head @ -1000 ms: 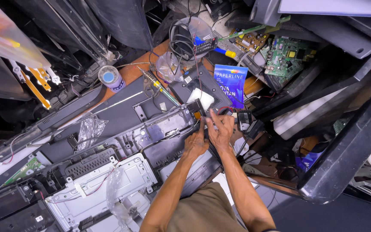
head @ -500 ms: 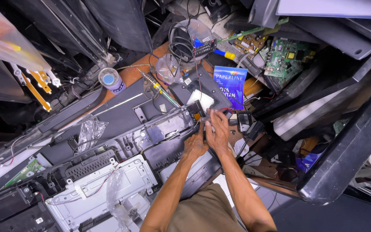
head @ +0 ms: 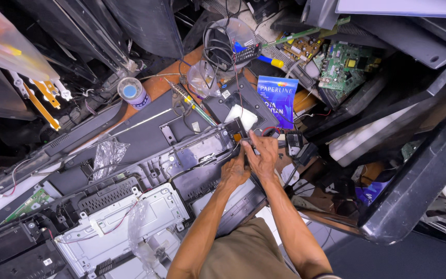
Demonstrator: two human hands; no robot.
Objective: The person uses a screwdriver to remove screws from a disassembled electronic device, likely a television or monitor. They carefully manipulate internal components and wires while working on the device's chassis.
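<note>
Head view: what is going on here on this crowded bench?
A person works with both bare hands on a dismantled black plastic chassis lying across a cluttered workbench. The left hand and right hand meet at a small part by the chassis's far edge; what the fingers hold is too small to tell. A soldering iron, a blue paper packet and green circuit boards lie beyond.

Electronics repair workshop: dismantled screen chassis (head: 130,206), green circuit boards (head: 344,64) far right of it, soldering iron (head: 189,103) beyond.
</note>
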